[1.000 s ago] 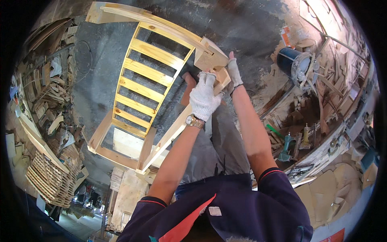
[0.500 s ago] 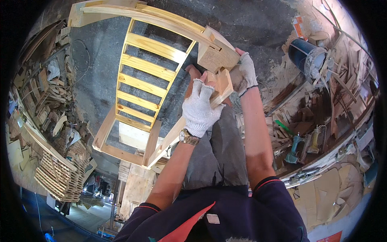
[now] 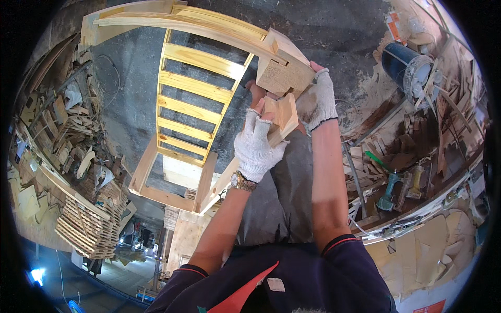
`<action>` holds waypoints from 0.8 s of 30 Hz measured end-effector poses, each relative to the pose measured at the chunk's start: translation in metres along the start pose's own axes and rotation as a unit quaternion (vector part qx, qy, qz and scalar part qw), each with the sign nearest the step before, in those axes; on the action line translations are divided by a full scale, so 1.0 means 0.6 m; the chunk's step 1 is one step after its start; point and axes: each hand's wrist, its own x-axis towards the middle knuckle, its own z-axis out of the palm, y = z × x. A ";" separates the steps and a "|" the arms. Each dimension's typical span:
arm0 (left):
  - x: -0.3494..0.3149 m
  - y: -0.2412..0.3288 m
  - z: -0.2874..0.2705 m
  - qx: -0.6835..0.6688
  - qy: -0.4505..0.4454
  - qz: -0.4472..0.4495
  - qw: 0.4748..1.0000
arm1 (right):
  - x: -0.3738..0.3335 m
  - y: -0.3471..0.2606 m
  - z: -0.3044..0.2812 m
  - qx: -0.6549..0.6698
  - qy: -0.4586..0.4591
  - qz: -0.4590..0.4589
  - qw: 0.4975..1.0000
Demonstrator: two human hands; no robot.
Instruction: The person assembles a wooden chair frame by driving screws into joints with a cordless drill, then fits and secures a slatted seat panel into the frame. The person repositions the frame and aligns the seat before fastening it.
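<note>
My left hand (image 3: 258,148), in a white knit glove with bare fingertips showing, is closed around the end of a pale wooden rail (image 3: 282,125). The rail's shaped end sits right by the underside of a thick wooden post (image 3: 284,78); whether the two touch I cannot tell. My right hand (image 3: 321,100), also gloved, grips the post's right side, its fingers partly hidden behind it. The post joins a long curved rail (image 3: 198,22) of a wooden frame. Within that frame is a panel of yellowish slats (image 3: 193,86).
Scrap wood (image 3: 73,130) is heaped on the left, above a stack of thin strips (image 3: 86,227). To the right stand a dark bucket (image 3: 402,65), a teal power tool (image 3: 389,193) and more offcuts. The concrete floor (image 3: 214,49) shows beneath the frame.
The view has shifted slightly, so the surroundings sit a little differently. Both hands keep their holds on the rail and post, with only slight movement.
</note>
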 end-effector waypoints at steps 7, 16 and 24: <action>0.023 -0.007 0.013 -0.017 0.006 -0.020 1.000 | 0.010 0.005 -0.003 -0.038 0.004 -0.028 0.999; 0.027 0.006 0.016 -0.019 -0.058 -0.192 0.980 | -0.019 0.011 -0.020 -0.286 0.046 -0.134 0.948; 0.030 -0.003 0.034 0.001 -0.112 -0.176 0.978 | -0.023 0.029 0.010 -0.638 0.072 -0.506 0.576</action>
